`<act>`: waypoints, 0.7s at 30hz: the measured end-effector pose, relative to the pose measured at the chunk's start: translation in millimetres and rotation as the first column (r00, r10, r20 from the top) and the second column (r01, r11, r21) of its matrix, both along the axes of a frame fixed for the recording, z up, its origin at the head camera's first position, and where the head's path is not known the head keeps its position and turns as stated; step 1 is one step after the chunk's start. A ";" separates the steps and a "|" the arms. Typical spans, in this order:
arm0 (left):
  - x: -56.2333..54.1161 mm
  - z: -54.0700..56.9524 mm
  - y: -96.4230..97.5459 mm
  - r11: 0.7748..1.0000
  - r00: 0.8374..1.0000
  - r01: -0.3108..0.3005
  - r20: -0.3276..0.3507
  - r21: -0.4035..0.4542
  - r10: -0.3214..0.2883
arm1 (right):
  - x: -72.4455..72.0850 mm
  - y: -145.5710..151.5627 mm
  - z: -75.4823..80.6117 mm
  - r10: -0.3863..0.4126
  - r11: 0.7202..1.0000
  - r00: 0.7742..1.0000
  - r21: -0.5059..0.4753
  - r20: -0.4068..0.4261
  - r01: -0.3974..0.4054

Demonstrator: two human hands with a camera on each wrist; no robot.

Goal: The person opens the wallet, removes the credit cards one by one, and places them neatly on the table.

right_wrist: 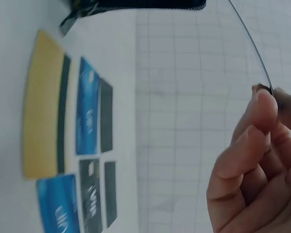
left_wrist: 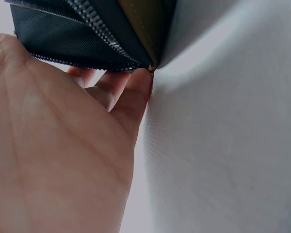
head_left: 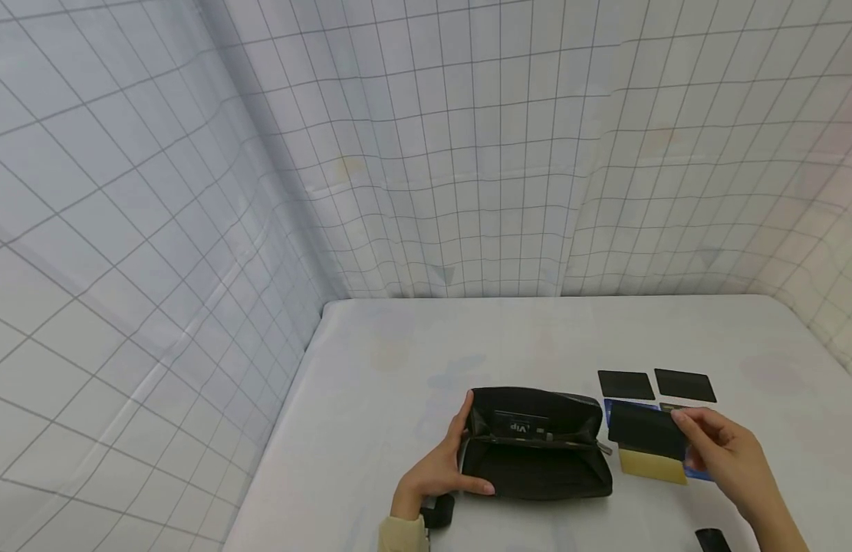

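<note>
A black zip wallet (head_left: 536,474) lies spread wide on the white table, with a dark card marked "Vip" (head_left: 518,426) showing in its back pocket. My left hand (head_left: 435,466) grips the wallet's left end, thumb along the front edge and fingers at the back corner. In the left wrist view, its fingertips (left_wrist: 140,80) meet the zipped edge. To the right of the wallet, my right hand (head_left: 729,452) pinches a black card (head_left: 645,431) by its right end. This card is seen edge-on in the right wrist view, above a gold card (head_left: 649,466) and blue cards (right_wrist: 87,111).
Two black cards (head_left: 626,385) lie side by side behind the held one. A dark card with white lettering (right_wrist: 90,194) sits beside a blue card (right_wrist: 58,206). White gridded cloth (head_left: 453,153) encloses the table (head_left: 384,368) at the back and sides.
</note>
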State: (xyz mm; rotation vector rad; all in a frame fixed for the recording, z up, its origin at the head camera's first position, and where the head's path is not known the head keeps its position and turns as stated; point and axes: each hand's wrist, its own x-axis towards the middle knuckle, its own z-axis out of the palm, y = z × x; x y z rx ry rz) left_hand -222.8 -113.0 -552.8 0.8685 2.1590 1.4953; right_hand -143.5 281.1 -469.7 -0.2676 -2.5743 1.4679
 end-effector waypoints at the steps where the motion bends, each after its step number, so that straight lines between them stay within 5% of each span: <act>1: 0.0 -0.1 -0.2 1.000 1.000 0.001 -0.002 0.000 -0.001 | 1.5 2.9 -3.0 0.003 1.000 1.000 0.010 0.028 -0.003; 10: 1.2 -2.5 -2.7 1.000 1.000 0.001 -0.001 -0.001 -0.001 | 9.8 24.3 -28.3 0.083 0.996 0.948 -0.003 0.307 -0.087; 21: -1.5 -6.8 -3.0 1.000 1.000 0.004 -0.002 0.000 -0.004 | 14.5 32.0 -44.3 0.097 0.995 0.899 -0.039 0.427 -0.089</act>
